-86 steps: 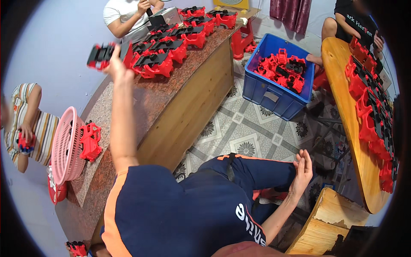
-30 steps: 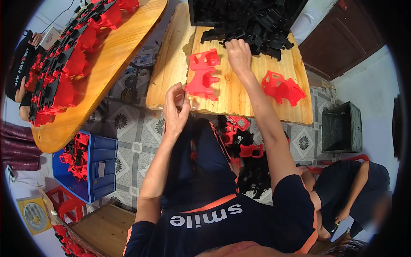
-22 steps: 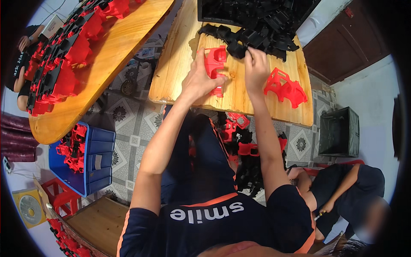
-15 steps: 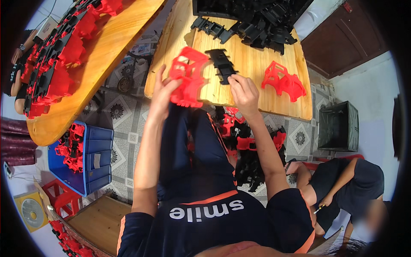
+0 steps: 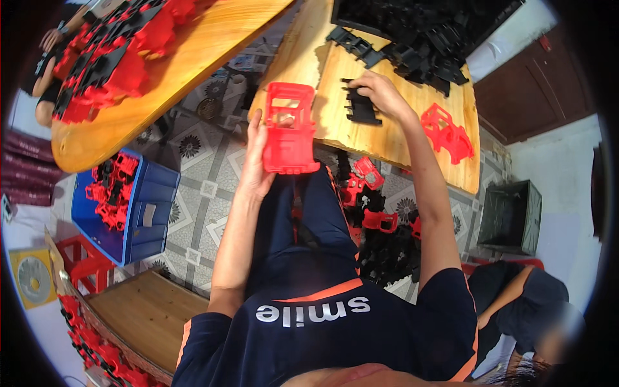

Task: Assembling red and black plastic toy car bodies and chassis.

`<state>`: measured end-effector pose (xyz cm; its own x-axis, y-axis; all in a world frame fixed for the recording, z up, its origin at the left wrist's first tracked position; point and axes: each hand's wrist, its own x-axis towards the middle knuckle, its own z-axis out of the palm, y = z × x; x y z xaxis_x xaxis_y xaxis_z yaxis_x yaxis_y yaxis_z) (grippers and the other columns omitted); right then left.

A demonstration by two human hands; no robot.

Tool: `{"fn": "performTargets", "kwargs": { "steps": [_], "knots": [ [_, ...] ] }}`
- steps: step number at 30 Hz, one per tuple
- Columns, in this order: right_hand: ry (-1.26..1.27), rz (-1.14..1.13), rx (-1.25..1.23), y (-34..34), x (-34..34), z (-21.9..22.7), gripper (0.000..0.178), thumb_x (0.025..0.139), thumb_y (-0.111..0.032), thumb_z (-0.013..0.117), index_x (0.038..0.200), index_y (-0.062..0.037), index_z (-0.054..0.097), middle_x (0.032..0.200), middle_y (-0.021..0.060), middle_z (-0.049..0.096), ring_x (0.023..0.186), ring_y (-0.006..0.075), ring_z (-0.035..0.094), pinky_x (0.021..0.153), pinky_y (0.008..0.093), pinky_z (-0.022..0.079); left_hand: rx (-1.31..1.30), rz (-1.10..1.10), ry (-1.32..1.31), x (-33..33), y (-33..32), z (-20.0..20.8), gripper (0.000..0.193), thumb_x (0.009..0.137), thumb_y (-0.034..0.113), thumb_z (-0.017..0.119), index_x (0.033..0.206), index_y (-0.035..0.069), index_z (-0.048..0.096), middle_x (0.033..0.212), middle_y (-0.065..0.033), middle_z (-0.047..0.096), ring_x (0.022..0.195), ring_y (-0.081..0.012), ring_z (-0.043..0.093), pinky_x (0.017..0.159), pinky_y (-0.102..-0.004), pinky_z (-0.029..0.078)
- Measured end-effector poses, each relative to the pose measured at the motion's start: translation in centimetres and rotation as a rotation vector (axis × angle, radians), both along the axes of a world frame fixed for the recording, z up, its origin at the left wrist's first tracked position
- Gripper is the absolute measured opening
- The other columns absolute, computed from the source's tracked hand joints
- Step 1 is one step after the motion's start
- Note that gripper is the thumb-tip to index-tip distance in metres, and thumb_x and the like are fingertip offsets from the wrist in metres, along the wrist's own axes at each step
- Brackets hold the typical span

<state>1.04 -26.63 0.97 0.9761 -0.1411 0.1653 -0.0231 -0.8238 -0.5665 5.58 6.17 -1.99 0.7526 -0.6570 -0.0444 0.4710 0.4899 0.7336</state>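
In my left hand is a red plastic toy car body, its window openings toward the far side; the fingers behind it are partly hidden. My right hand pinches the far end of a black plastic toy chassis, over the wooden table or resting on it; I cannot tell which. The two parts are apart, side by side. Another red toy car body lies on the table to the right of my right forearm.
A black tray and a heap of black chassis parts are at the table's far side. A second wooden table at left bears joined red and black parts. A blue bin stands below it. Another person bends at lower right.
My right hand has moved from the near end of the black chassis to its far end, and the chassis has turned. My left hand has tilted the red car body more upright to view.
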Motion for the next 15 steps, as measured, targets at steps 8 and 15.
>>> {"fn": "performTargets", "kwargs": {
  "steps": [8, 15],
  "knots": [
    [-0.243, -0.316, 0.495, 12.5, -8.6, 7.2, 0.024, 0.082, -0.017, 0.077, 0.097, 0.0006, 0.068, 0.073, 0.0009, 0.058, 0.064, 0.0053, 0.051, 0.058, 0.0222, 0.043, -0.121, 0.073, -0.11, -0.1, 0.5, 0.0, 0.098, 0.086, 0.022, 0.074, 0.155, 0.012, 0.005, 0.142, -0.0167, 0.049, 0.134, -0.0254, 0.044, 0.112, -0.0436, 0.035],
    [-0.437, -0.299, 0.108, 19.2, -8.8, 5.4, 0.023, 0.078, -0.01, 0.081, 0.093, 0.0001, 0.067, 0.068, 0.0014, 0.052, 0.058, 0.007, 0.046, 0.052, 0.0226, 0.038, -0.192, 0.053, -0.103, -1.5, 0.0, 0.8, 0.111, 0.08, 0.003, 0.077, 0.156, 0.023, -0.001, 0.142, -0.0169, 0.045, 0.124, -0.0253, 0.053, 0.102, -0.0395, 0.046]
  ]
}}
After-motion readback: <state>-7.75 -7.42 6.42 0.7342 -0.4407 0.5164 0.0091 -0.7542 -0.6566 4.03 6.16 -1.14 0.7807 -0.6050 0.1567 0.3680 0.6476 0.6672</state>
